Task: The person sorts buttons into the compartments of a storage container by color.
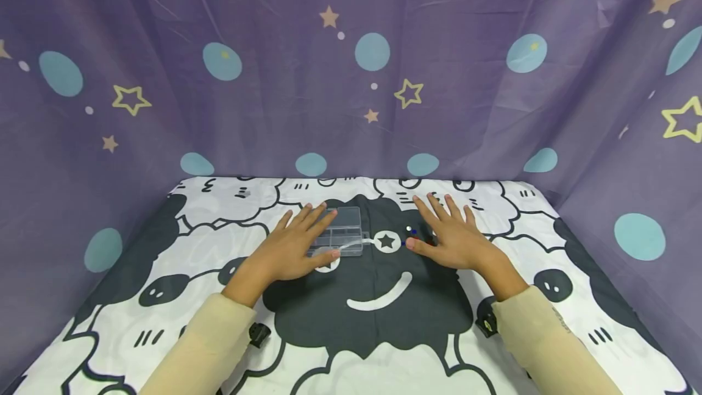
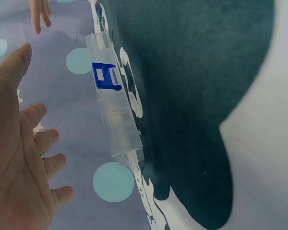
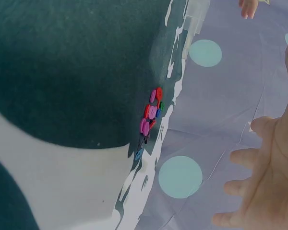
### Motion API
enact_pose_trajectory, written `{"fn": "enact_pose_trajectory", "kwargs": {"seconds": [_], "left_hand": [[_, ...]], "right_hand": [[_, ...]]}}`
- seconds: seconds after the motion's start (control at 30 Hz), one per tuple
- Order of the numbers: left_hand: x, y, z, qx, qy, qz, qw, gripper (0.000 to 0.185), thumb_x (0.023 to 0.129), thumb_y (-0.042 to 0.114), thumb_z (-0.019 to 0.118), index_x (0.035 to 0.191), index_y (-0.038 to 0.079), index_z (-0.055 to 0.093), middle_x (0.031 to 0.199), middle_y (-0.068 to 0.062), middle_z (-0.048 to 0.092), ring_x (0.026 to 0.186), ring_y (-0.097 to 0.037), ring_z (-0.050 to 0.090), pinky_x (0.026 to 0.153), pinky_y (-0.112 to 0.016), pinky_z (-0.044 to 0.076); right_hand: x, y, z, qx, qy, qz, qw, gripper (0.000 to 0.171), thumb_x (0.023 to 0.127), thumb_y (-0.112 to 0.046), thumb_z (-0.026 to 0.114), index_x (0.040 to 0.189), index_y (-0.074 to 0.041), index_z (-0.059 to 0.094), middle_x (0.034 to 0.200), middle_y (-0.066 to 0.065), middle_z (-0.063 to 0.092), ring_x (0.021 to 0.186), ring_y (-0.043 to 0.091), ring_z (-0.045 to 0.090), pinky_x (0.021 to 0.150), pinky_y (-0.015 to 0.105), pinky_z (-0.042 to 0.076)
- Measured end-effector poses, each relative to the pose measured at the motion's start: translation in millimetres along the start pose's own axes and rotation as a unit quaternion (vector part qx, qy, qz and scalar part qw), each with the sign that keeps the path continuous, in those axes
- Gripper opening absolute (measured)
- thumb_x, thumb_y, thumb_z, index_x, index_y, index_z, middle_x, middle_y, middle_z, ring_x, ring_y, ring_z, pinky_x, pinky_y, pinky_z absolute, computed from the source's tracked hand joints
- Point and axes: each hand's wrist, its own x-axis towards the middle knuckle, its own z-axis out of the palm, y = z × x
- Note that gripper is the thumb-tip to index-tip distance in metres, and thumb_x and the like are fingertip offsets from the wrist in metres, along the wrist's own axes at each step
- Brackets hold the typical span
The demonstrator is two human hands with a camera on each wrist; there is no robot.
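Note:
Both hands hover over the table with palms down and fingers spread, holding nothing. My left hand (image 1: 296, 245) overlaps a clear plastic compartment box (image 1: 347, 233) in the head view. From the left wrist the box (image 2: 116, 115) shows a blue latch (image 2: 106, 76) on its side, and its lid appears closed. My right hand (image 1: 452, 233) is above a small heap of buttons, mostly hidden beneath it in the head view. In the right wrist view the colourful buttons (image 3: 152, 112), red, pink, purple, blue and green, lie in a loose pile on the cloth.
A cloth (image 1: 378, 334) printed with black and white cartoon sheep covers the table. Behind it and on both sides hangs a purple curtain (image 1: 285, 96) with stars and blue dots. The box stands left of the buttons, toward the far half of the table.

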Motion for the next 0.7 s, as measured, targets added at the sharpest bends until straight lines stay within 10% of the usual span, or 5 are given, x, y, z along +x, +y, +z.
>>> {"fn": "enact_pose_trajectory", "kwargs": {"seconds": [0.7], "left_hand": [[2.4,-19.0,0.1,-0.003,-0.005,-0.028,0.9996,0.082,0.099,0.074,0.039,0.165,0.026,0.026,0.168,-0.011,0.024,0.154,-0.039,0.019,0.125,-0.068,0.008]], "right_hand": [[5,7,-1,0.008,0.004,-0.01,1.0,0.094,0.098,-0.064,0.057,0.167,-0.026,0.005,0.17,0.019,0.013,0.153,0.051,0.007,0.117,0.08,0.009]]}}
